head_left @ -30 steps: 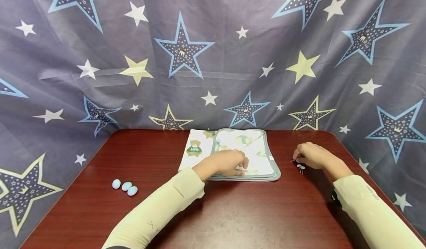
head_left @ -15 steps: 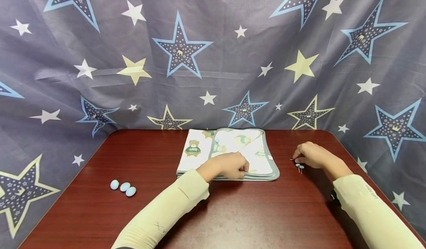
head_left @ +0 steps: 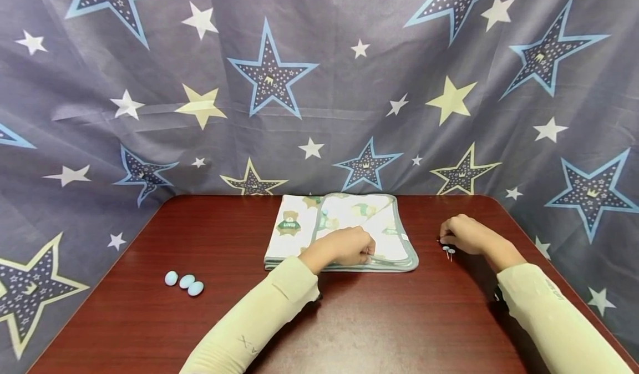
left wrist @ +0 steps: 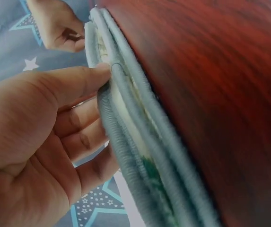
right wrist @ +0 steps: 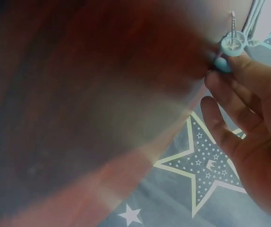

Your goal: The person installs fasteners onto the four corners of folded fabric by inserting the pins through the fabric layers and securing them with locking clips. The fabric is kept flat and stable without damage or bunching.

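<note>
A folded white baby blanket (head_left: 292,241) with bear prints and grey-green binding lies at the table's back middle. My left hand (head_left: 348,246) pinches its front edge; in the left wrist view the thumb (left wrist: 85,80) presses the binding (left wrist: 135,125), the other fingers lying behind the upper layers. To the right of the blanket, my right hand (head_left: 466,234) is low over the table, thumb and fingertips pinching a light-blue-headed pin (right wrist: 222,65). Right beside those fingertips stand two more pins (right wrist: 232,46) with round pale-blue heads and upturned shafts.
Three light-blue oval caps (head_left: 187,281) lie on the dark red wooden table (head_left: 379,318) at the left. A small blue piece (head_left: 325,212) sits on the blanket near its fold. Behind the table hangs a grey star-patterned curtain (head_left: 329,96).
My left hand has moved slightly right along the blanket's front edge, its fingers drawing closed on it. The right hand stays by the pins; less of the held pin's shaft shows.
</note>
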Motion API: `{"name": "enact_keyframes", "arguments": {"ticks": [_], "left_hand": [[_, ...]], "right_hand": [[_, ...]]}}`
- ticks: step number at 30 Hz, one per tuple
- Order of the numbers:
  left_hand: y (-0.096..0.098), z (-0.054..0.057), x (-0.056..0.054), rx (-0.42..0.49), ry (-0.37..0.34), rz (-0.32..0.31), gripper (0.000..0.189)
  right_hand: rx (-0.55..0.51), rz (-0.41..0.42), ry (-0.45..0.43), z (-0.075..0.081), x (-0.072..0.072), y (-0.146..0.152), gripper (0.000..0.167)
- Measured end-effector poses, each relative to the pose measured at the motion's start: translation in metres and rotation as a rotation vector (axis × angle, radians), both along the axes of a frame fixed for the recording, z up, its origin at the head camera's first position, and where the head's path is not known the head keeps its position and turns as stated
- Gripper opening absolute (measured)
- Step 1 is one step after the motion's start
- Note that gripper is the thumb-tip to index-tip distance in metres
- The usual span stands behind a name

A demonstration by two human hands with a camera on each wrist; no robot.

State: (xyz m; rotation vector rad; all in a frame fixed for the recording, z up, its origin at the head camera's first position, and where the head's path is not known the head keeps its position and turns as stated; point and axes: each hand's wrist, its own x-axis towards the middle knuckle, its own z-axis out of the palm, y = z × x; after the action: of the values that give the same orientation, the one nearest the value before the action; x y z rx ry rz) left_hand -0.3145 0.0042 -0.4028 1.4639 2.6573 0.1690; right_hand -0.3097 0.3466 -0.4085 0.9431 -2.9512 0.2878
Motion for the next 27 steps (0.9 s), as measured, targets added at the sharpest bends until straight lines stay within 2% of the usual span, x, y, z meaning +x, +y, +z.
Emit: {"name": "enact_keyframes", "arguments": {"ticks": [6,9,15,21,27], "left_hand": [[-0.0013,0.0020,-0.0017,0.044,0.001,0.019,0.001],[-0.0018,0.0045,-0.0014,0.067,0.003,0.044,0.003],[-0.0038,0.0090,-0.0009,0.123,-0.048,0.085,0.003],[-0.0056,0.0059,-0.0055,0.164,-0.075,0.074,0.004],[-0.0097,0.0043,-0.0101,0.215,-0.077,0.062,0.004]], "right_hand": [[0.004,-0.009,-0.026,0.0014,-0.0013,-0.0007,0.016],[0.004,-0.014,-0.032,0.0011,-0.0011,-0.0010,0.017],[0.007,-0.029,-0.022,0.0008,0.0012,-0.0032,0.023],[-0.013,0.028,-0.006,0.0009,0.0002,-0.0035,0.023],[-0.021,0.067,-0.066,0.0056,-0.0008,-0.0052,0.018]]}}
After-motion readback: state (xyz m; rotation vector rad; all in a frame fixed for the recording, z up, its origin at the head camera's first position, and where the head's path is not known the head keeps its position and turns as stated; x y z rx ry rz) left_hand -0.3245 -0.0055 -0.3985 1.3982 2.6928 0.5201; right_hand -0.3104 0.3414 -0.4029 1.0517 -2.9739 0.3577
